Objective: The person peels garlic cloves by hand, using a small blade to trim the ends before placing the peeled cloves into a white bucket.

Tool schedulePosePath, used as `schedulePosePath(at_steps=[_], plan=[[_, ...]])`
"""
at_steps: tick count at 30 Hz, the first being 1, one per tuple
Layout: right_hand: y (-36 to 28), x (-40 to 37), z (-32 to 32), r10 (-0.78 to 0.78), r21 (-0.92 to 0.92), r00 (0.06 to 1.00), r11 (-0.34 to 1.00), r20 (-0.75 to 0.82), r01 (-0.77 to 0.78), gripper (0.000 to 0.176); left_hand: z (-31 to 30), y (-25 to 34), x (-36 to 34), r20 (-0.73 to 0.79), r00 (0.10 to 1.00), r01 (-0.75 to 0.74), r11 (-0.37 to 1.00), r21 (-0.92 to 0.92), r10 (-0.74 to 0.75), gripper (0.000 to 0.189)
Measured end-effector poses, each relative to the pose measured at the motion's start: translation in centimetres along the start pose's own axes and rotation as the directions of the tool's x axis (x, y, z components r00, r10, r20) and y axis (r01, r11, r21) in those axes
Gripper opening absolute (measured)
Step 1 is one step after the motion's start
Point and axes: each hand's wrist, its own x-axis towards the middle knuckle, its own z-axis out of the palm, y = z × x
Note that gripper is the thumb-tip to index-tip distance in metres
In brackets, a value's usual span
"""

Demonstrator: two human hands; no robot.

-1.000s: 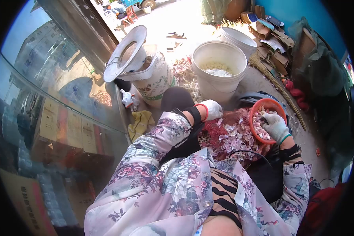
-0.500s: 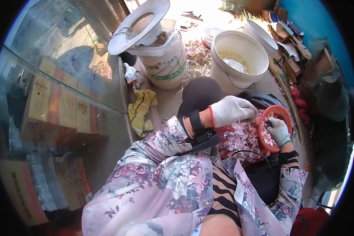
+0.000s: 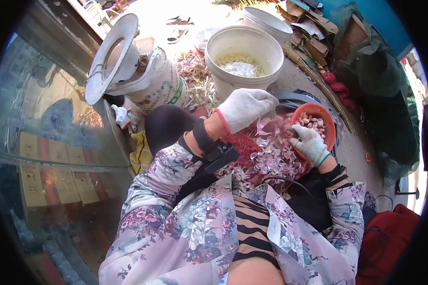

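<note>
My left hand (image 3: 247, 110), in a white knit glove with a red cuff, is pinched closed above the pile of garlic skins (image 3: 271, 154); what its fingertips hold, if anything, is hidden. My right hand (image 3: 310, 144), in a white glove with a green cuff, is closed on a small dark tool (image 3: 294, 134), perhaps a knife, mostly covered by the fingers. It sits at the near left rim of an orange-red bowl (image 3: 332, 129) containing unpeeled garlic cloves (image 3: 313, 124). Red mesh netting (image 3: 242, 146) lies under the skins on my lap.
A white bucket (image 3: 214, 47) with pale peeled cloves stands ahead, another pale bucket (image 3: 271, 23) behind it. At left are a printed white bucket (image 3: 164, 90) topped by a hat (image 3: 97, 71), and a glass cabinet (image 3: 76, 152). A wooden stick (image 3: 318, 85) lies at right.
The view has swung to the right. My right hand has drawn back from inside the bowl to its near left rim, showing more cloves. My left hand stays pinched above the skins.
</note>
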Motion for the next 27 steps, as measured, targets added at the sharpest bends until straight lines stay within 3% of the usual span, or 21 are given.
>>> schedulePosePath(at_steps=[3, 5, 7, 10, 17, 19, 21, 22, 25, 27], plan=[[-1.3, -0.9, 0.3, -0.058, 0.064, 0.998, 0.996, -0.021, 0.059, 0.03, -2.2, -0.1, 2.0, 0.058, 0.998, 0.023, 0.987, 0.161, -0.033, 0.03], [-2.2, -1.7, 0.2, -0.072, 0.082, 0.997, 0.994, 0.002, 0.072, 0.029, -3.3, -1.1, 3.3, 0.013, 0.999, 0.033, 0.966, 0.255, -0.038, 0.029], [-3.0, -2.4, -0.1, -0.033, 0.107, 0.997, 0.994, 0.063, 0.026, 0.027, -3.8, -0.1, 4.2, -0.021, 0.991, 0.135, 0.965, 0.224, -0.134, 0.029], [-2.4, -3.6, 2.1, -0.09, 0.061, 0.996, 0.994, 0.005, 0.09, 0.021, -3.7, -2.2, 6.4, 0.038, 0.994, 0.093, 0.975, 0.203, -0.103, 0.03], [-1.9, -5.6, 3.2, 0.002, -0.05, 0.963, 0.999, 0.268, 0.012, 0.019, 5.0, -10.4, 10.7, 0.154, 0.958, 0.21, 0.959, 0.193, -0.24, 0.025], [-1.3, -6.1, 3.6, 0.015, -0.048, 0.974, 0.999, 0.227, -0.004, 0.019, 7.6, -10.1, 11.8, 0.128, 0.983, 0.077, 0.92, 0.385, -0.135, 0.024], [-1.1, -6.3, 3.7, 0.029, -0.038, 0.986, 0.999, 0.165, -0.023, 0.016, 9.8, -9.4, 12.7, 0.078, 0.996, -0.014, 0.767, 0.642, -0.048, 0.024], [-1.1, -6.4, 3.8, 0.038, -0.054, 0.987, 0.998, 0.154, -0.03, 0.015, 10.4, -10.6, 13.4, 0.075, 0.99, -0.136, 0.67, 0.73, 0.118, 0.022], [-1.1, -6.8, 3.8, 0.025, -0.032, 0.989, 0.999, 0.143, -0.02, 0.015, 13.8, -11.0, 15.0, 0.141, 0.964, -0.252, 0.601, 0.758, 0.225, 0.021], [-1.0, -7.2, 3.6, 0.028, -0.029, 0.992, 0.999, 0.121, -0.024, 0.015, 15.7, -11.0, 16.1, 0.178, 0.959, -0.278, 0.62, 0.734, 0.219, 0.02]])
